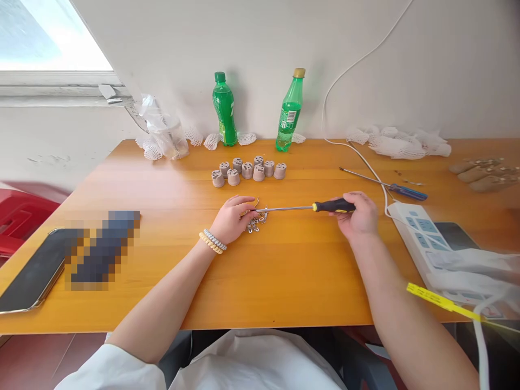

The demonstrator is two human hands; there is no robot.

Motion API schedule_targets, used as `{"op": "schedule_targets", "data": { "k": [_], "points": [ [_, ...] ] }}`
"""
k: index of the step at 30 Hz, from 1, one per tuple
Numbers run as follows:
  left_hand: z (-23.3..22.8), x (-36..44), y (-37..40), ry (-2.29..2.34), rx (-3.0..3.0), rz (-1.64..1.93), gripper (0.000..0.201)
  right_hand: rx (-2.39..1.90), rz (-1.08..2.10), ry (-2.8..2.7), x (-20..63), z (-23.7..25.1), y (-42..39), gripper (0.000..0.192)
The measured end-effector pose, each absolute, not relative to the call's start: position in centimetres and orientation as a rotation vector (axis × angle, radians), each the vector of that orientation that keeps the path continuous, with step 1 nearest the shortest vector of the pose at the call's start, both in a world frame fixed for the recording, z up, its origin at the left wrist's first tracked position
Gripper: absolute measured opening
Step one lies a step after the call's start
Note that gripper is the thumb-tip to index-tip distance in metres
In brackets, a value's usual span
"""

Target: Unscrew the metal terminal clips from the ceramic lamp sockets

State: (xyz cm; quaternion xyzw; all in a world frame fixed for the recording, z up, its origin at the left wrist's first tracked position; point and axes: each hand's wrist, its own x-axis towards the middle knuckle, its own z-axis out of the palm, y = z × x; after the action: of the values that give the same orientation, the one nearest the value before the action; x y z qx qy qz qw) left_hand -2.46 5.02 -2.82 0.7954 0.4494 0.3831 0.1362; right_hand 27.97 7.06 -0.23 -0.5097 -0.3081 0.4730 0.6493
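Note:
My right hand [359, 215] is wrapped round the black and yellow handle of a long screwdriver [284, 208], held level with its shaft pointing left. At the shaft's far end, the thumb and fingers of my left hand [231, 218] pinch the tip. Small metal pieces [254, 223] lie in a loose pile on the table just beside and under my left fingertips. Beyond the hands stand several beige round lamp-holder-like parts [247, 170] with slotted tops, grouped together.
Two green bottles [225, 111] stand by the wall. A blue-handled screwdriver [408, 192] lies right, near a white power strip [420, 233] and cable. Foam netting [402, 143] lines the back. At left rest a phone [34, 271] and a pixelated dark object [105, 249].

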Motion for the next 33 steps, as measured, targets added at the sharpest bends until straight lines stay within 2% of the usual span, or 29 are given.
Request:
{"op": "schedule_targets", "data": {
  "k": [5,7,14,17,20,25,30,33],
  "points": [
    [-2.5,-3.1,5.0,1.466,2.262,1.267,0.017,-1.196,1.371,-1.132,29.0,0.4,6.0,0.028],
    [-2.4,-3.5,5.0,1.514,2.283,1.268,0.016,-1.218,1.377,-1.354,29.7,0.8,5.7,0.033],
    [-1.7,-5.1,4.9,1.497,2.230,1.280,0.017,-1.342,1.381,-1.877,29.8,1.9,4.7,0.028],
    [-1.4,-5.2,4.7,1.475,2.149,1.309,0.018,-1.385,1.139,-2.098,28.3,1.5,4.2,0.022],
    [-1.3,-4.8,4.3,1.483,1.965,1.403,0.019,-1.362,0.944,-2.122,26.9,0.7,4.1,0.027],
    [-1.5,-5.1,4.6,1.540,1.498,1.537,0.032,-1.390,0.787,-1.789,27.5,-0.7,5.3,0.035],
    [-2.3,-6.9,5.6,1.742,1.646,1.223,0.032,-1.812,0.361,-1.405,30.5,-1.3,7.1,0.044],
    [-2.4,-7.5,5.5,1.710,1.933,0.987,0.052,-2.014,0.308,-1.384,31.7,-1.2,7.6,0.043]
  ]
}}
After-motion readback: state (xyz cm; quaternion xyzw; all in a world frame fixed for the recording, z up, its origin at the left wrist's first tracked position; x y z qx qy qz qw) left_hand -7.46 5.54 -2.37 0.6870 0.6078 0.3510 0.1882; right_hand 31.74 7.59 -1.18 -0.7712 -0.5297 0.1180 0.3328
